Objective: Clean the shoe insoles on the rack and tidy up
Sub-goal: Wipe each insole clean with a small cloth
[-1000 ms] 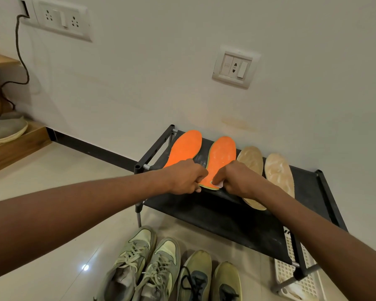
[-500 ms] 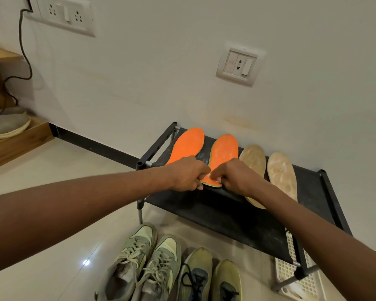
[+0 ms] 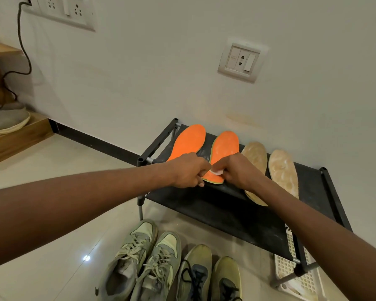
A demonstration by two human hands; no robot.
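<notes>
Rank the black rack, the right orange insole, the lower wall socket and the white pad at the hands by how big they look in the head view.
1. Black rack, clearly largest.
2. Right orange insole and lower wall socket look about alike; the socket is farther off, so I won't rank them.
3. White pad, smallest, mostly hidden by the right hand.

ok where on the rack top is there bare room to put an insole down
The front strip of the rack is bare, between the insole heels and its front edge. The right end, past the outer beige insole, is bare too. The back is crowded: two orange insoles, two beige ones, both hands.
</notes>
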